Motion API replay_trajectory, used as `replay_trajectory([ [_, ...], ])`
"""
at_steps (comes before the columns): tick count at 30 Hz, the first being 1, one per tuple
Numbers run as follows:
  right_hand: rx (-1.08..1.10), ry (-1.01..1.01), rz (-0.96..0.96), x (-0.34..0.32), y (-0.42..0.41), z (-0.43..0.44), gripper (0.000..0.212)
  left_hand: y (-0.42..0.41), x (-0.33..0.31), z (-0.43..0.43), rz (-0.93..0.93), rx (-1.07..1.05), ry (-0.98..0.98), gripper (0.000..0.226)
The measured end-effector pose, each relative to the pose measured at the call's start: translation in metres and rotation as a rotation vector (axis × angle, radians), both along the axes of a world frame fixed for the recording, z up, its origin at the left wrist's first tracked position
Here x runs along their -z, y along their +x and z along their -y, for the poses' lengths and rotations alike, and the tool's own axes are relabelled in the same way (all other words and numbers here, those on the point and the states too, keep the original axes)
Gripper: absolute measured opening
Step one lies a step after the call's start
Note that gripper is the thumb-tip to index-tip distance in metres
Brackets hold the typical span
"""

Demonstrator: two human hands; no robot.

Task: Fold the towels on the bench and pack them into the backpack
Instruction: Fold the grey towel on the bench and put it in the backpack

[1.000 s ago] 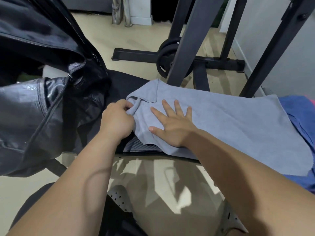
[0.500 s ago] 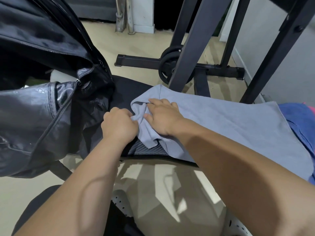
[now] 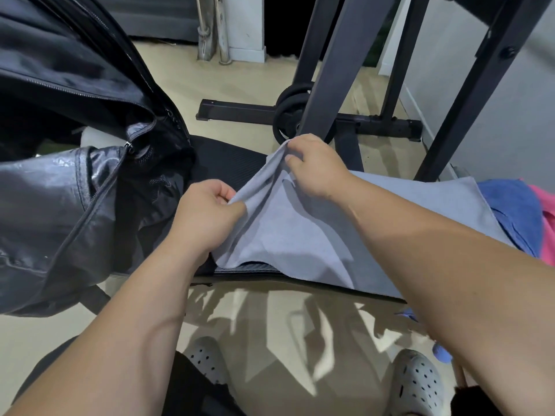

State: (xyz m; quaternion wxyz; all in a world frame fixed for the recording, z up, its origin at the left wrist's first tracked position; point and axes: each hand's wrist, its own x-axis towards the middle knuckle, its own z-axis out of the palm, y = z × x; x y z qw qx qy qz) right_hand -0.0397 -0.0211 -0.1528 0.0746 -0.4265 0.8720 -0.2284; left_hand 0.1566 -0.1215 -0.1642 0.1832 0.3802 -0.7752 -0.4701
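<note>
A grey towel (image 3: 306,232) lies spread over the black bench (image 3: 228,163). My left hand (image 3: 204,214) pinches the towel's near left corner. The far left corner is pinched by my right hand (image 3: 312,166) and lifted off the bench, so the left edge hangs taut between both hands. A black backpack (image 3: 69,181) stands at the bench's left end, its zipper open. At the right end lie a blue towel (image 3: 516,211) and a pink towel (image 3: 548,232), partly under the grey one.
A black weight rack with slanted posts (image 3: 333,73) and weight plates (image 3: 288,115) stands behind the bench. A white wall (image 3: 495,121) runs along the right. My feet in grey perforated clogs (image 3: 417,382) stand on the beige floor below the bench.
My right hand went from pressing flat on the towel to pinching its far left corner and lifting it. My left hand kept its hold on the near corner and raised it slightly.
</note>
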Motion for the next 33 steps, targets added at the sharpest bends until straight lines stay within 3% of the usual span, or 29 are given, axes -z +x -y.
replay_trajectory([
  [4, 0.016, 0.028, 0.019, 0.002, 0.000, 0.024, 0.021, 0.017, 0.006, 0.008, 0.179, -0.014, -0.135, 0.012],
  [13, -0.195, 0.190, -0.137, 0.017, 0.027, 0.083, 0.021, 0.050, 0.000, 0.018, 0.241, -0.090, -0.484, 0.009],
  [22, -0.399, 0.278, -0.267, -0.017, 0.001, 0.070, 0.051, 0.030, -0.018, 0.005, 0.201, -0.124, -0.493, 0.012],
  [33, -0.308, 0.178, -0.277, -0.023, -0.068, -0.038, 0.040, -0.069, -0.017, -0.112, 0.168, 0.287, -0.392, 0.016],
])
